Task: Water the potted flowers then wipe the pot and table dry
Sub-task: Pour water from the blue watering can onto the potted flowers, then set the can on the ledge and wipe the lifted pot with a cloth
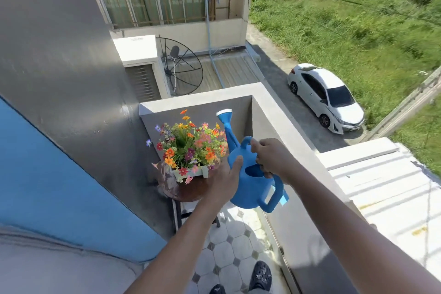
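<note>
My right fingers (259,144) curl round the top handle of the blue can (250,184), my left hand (225,180) lies flat on its side. The can hangs just beside the flowers (189,148) on the round table (191,190)

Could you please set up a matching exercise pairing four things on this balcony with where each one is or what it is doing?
Things:
1. blue watering can
2. potted flowers
3. left hand
4. right hand

Places or states:
A. stands on the round brown table
B. grips the can's top handle
C. held in the air, spout pointing up and away
D. palm pressed against the can's side

Pairs: 1-C, 2-A, 3-D, 4-B
</note>
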A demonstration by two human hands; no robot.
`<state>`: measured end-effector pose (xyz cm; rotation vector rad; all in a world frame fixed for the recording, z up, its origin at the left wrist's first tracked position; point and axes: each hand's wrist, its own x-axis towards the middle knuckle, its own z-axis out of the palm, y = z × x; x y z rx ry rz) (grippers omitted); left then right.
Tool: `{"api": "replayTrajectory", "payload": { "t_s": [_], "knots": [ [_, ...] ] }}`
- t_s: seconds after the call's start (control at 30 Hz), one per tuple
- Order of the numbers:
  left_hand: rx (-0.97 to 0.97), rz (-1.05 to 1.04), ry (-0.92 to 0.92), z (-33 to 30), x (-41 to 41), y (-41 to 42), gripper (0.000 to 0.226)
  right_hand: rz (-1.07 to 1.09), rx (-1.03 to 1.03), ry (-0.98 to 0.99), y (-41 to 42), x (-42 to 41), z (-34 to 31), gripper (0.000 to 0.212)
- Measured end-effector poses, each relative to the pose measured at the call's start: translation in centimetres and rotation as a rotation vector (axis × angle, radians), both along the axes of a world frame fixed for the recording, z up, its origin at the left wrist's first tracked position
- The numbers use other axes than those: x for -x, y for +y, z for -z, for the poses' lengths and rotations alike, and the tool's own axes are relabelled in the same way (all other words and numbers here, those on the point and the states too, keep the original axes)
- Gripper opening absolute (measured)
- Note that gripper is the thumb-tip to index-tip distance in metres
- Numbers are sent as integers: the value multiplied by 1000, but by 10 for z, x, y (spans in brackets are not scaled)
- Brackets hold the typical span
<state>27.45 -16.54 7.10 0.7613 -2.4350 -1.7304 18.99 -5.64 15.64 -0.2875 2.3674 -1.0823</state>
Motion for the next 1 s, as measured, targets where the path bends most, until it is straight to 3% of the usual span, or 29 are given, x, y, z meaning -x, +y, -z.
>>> {"api": "replayTrajectory", "payload": {
  "t_s": [0.3,0.43,0.77,1.0],
  "knots": [
    [91,183,-35,6,78,28,32,477,470,-149,42,32,38,26],
    [14,257,-26,28,119,51,36,692,578,-235,57,68,57,23],
    [-115,465,-78,64,223,112,31,802,583,-288,127,162,82,26],
    [-81,559,-84,89,269,132,46,838,527,-303,152,197,97,26]
  ]
}}
